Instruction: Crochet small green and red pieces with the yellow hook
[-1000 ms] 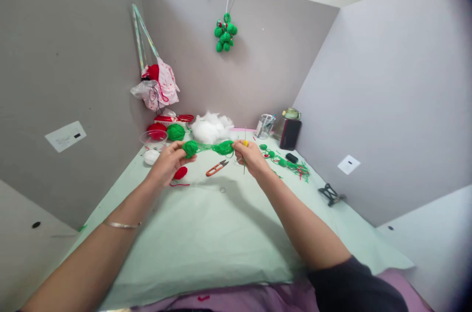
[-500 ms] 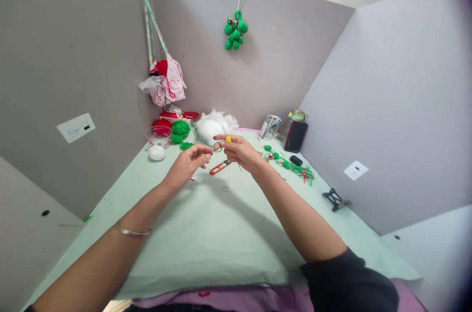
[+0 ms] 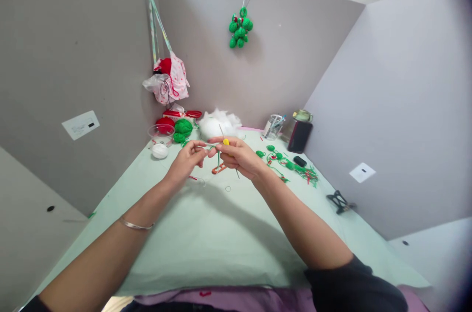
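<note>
In the head view my right hand (image 3: 241,156) grips a crochet hook by its yellow handle (image 3: 225,142); the thin metal shaft slants up past the fingers. Opposite it, my left hand (image 3: 188,158) has thumb and forefinger pinched on a strand of yarn that runs across to the right hand's fingertips. Green yarn (image 3: 218,158) hangs in a short tail between the hands. Just beneath them lie orange-handled thread snips (image 3: 217,169), partly covered by the right hand. A small ring of thread (image 3: 227,188) rests on the cloth nearer to me.
White stuffing (image 3: 217,124) is heaped at the back, beside green yarn balls (image 3: 183,127), red yarn and a clear bowl (image 3: 150,135). Crocheted green pieces (image 3: 290,165), a pen cup (image 3: 273,127), a phone (image 3: 300,137) and a black stand (image 3: 339,201) are on the right.
Both hands have come closer together, and the left fingers now pinch the strand. A green tail hangs lower between them. The whole view has shifted slightly.
</note>
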A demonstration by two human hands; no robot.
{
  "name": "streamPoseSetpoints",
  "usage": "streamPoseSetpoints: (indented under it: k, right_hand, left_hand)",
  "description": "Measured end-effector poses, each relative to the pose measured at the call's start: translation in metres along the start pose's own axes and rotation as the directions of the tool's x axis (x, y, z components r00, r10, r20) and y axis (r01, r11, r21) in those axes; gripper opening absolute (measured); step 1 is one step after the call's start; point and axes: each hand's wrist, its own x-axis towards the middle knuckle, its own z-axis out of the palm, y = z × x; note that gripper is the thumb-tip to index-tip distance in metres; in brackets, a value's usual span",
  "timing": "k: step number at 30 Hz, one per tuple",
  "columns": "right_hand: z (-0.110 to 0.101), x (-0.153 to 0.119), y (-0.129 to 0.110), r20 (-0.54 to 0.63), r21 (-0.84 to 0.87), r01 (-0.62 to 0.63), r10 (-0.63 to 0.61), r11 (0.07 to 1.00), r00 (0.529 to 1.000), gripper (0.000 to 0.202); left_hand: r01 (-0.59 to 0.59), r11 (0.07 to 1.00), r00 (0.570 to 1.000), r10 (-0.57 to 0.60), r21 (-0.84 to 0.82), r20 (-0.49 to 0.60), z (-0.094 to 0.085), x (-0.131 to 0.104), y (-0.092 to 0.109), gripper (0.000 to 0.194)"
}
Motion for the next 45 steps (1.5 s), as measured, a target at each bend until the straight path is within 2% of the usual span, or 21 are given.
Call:
streamPoseSetpoints:
  k: [3,6,8,11,15,18,21,24,26,29,31,34,36,37,39,40,41,43,45]
  right_hand:
    - [0.004,0.001,0.0,0.033,0.007,0.007,-0.007,1.0,0.999,0.031]
    - [0.009,0.005,0.003,0.026,-0.033,0.016,-0.015,0.999,1.0,0.032]
    - [0.011,0.008,0.01,-0.014,-0.19,0.009,-0.012,0.982,1.0,0.033]
    - [0.012,0.015,0.023,-0.115,-0.449,-0.009,-0.049,0.893,0.992,0.029]
    - [0.011,0.02,0.029,-0.216,-0.529,0.001,-0.137,0.848,0.967,0.028]
    - [0.02,0.018,0.022,-0.155,-0.461,0.023,-0.106,0.887,0.982,0.034]
    - [0.037,0.011,0.018,-0.029,-0.203,0.062,-0.07,0.977,0.997,0.036]
    - [0.047,-0.002,0.022,-0.008,-0.08,0.075,-0.076,0.994,0.997,0.03]
    - [0.044,-0.015,0.027,-0.027,-0.077,0.051,-0.053,0.996,0.998,0.034]
    - [0.025,-0.037,0.034,-0.06,-0.093,-0.032,0.027,0.995,0.998,0.035]
    - [0.008,-0.051,0.039,-0.118,-0.094,-0.069,0.058,0.993,0.991,0.038]
    - [-0.013,-0.068,0.044,-0.186,-0.03,-0.104,0.096,0.994,0.978,0.039]
    - [-0.021,-0.076,0.047,-0.203,0.001,-0.114,0.112,0.994,0.973,0.039]
    - [-0.024,-0.079,0.048,-0.205,0.014,-0.119,0.119,0.993,0.972,0.039]
    - [-0.027,-0.084,0.05,-0.196,0.046,-0.136,0.143,0.99,0.97,0.039]
    - [-0.027,-0.086,0.051,-0.186,0.065,-0.147,0.156,0.987,0.97,0.039]
    - [-0.027,-0.087,0.051,-0.175,0.084,-0.157,0.17,0.984,0.97,0.039]
    - [-0.025,-0.089,0.053,-0.151,0.121,-0.175,0.192,0.977,0.97,0.039]
    - [-0.02,-0.088,0.054,-0.13,0.149,-0.188,0.208,0.971,0.969,0.038]
  left_hand:
    - [-0.065,0.994,0.998,0.065,0.091,-0.004,-0.007,0.003,0.004,0.033]
    - [-0.126,0.975,0.983,0.148,0.185,-0.111,-0.025,0.008,0.009,0.021]
    - [-0.146,0.962,0.961,0.193,0.229,-0.198,-0.041,0.011,0.012,0.017]
    - [-0.167,0.949,0.93,0.241,0.268,-0.276,-0.063,0.012,0.017,0.017]
    - [-0.217,0.923,0.905,0.312,0.318,-0.29,-0.071,0.004,0.026,0.016]
    - [-0.282,0.896,0.899,0.371,0.344,-0.231,-0.061,-0.005,0.031,0.013]
    - [-0.355,0.872,0.894,0.422,0.336,-0.152,-0.048,-0.014,0.03,0.011]
    - [-0.383,0.864,0.893,0.437,0.326,-0.11,-0.04,-0.02,0.027,0.011]
    - [-0.361,0.871,0.901,0.418,0.331,-0.116,-0.04,-0.022,0.022,0.012]
    - [-0.275,0.902,0.949,0.31,0.332,-0.056,-0.039,-0.026,0.011,0.014]
    - [-0.221,0.918,0.973,0.228,0.328,0.016,-0.032,-0.033,0.0,0.018]
    - [-0.173,0.93,0.983,0.142,0.324,0.116,-0.014,-0.048,-0.016,0.036]
    - [-0.163,0.93,0.966,0.081,0.329,0.247,-0.007,-0.056,-0.025,0.042]
    - [-0.168,0.927,0.944,0.053,0.335,0.327,-0.007,-0.058,-0.029,0.042]
    - [-0.178,0.914,0.902,0.005,0.363,0.431,-0.016,-0.057,-0.034,0.046]
    - [-0.176,0.905,0.901,-0.011,0.386,0.435,-0.024,-0.055,-0.036,0.047]
    - [-0.164,0.894,0.917,-0.018,0.418,0.398,-0.032,-0.052,-0.035,0.043]
    - [-0.124,0.87,0.959,-0.019,0.478,0.284,-0.044,-0.048,-0.03,0.033]
    - [-0.095,0.864,0.982,0.0,0.494,0.19,-0.044,-0.051,-0.018,0.031]
